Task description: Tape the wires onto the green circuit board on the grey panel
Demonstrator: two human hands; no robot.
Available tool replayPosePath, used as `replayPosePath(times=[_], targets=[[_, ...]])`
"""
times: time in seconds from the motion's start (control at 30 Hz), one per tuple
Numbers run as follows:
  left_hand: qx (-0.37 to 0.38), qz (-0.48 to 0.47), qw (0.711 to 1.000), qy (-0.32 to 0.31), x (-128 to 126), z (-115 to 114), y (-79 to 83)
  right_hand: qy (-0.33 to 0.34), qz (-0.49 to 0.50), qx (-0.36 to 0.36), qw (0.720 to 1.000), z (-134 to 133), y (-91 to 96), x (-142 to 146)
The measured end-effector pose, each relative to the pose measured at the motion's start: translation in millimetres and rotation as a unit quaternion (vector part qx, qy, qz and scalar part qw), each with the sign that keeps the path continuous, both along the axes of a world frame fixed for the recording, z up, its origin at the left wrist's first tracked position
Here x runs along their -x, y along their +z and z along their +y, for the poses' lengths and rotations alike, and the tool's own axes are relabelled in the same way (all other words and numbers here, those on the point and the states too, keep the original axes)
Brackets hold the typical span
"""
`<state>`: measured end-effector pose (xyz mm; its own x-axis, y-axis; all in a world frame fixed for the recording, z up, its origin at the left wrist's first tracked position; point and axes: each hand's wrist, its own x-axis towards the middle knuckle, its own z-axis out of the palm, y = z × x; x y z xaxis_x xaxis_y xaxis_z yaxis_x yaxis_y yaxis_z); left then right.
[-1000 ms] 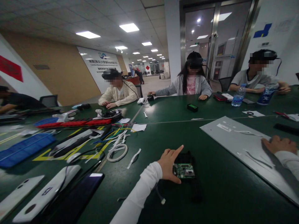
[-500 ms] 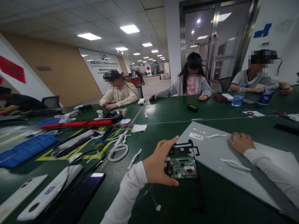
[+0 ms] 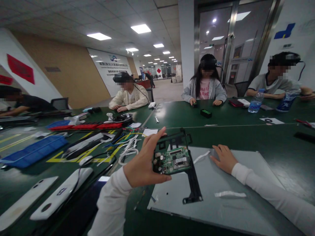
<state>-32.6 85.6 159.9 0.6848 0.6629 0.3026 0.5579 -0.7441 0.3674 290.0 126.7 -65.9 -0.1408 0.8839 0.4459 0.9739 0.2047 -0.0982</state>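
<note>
My left hand (image 3: 144, 162) is closed round the left side of a black plastic frame (image 3: 190, 178) that carries a green circuit board (image 3: 173, 161). It holds the frame lifted and tilted above a grey metal panel (image 3: 216, 209). The panel lies flat on the green table (image 3: 246, 129) in front of me. My right hand (image 3: 223, 158) rests flat on the panel's far part, fingers stretched out, holding nothing. Strips of white tape (image 3: 230, 194) stick to the panel.
To the left lie white cable loops (image 3: 126, 154), a blue tray (image 3: 34, 151), red parts (image 3: 83, 126), white casings (image 3: 59, 193) and a dark screen. Three people sit across the table, a fourth at far left. A small green box (image 3: 206, 113) and water bottle (image 3: 255, 102) stand beyond.
My left hand has lifted the frame with the circuit board off the table. My right hand has slid the grey panel left and towards me, under the frame.
</note>
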Motion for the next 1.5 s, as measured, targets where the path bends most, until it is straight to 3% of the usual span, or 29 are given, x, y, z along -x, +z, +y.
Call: replayPosePath(times=[0.23,0.53,0.63,0.77,0.87,1.07,1.3,1.4,1.5], targets=[[-0.028,-0.054,0.997,0.044,28,-7,12.3,0.061,0.009,-0.003,0.998,-15,8.2,38],[-0.032,-0.07,0.997,0.015,25,-24,21.9,0.081,0.018,0.021,0.996,-14,11.3,39],[-0.018,-0.054,0.998,-0.027,13,-31,16.2,0.107,0.05,0.046,0.992,-15,9.6,30],[0.009,0.002,0.995,-0.102,-17,-36,-5.4,0.143,0.117,0.095,0.978,-36,17.8,15],[0.019,0.035,0.99,-0.138,-35,-37,-22.4,0.178,0.187,0.159,0.953,-65,32.4,8],[0.01,0.043,0.989,-0.143,-48,-31,-40.3,0.273,0.273,0.295,0.874,-107,54.9,11],[0.0,0.033,0.994,-0.105,-65,-30,-65.6,0.313,0.347,0.355,0.81,-105,65.4,6],[0.0,0.032,0.994,-0.102,-69,-29,-74.8,0.33,0.376,0.38,0.778,-102,62.1,5],[0.002,0.031,0.995,-0.097,-71,-28,-81.3,0.323,0.463,0.391,0.727,-100,51.6,4]])
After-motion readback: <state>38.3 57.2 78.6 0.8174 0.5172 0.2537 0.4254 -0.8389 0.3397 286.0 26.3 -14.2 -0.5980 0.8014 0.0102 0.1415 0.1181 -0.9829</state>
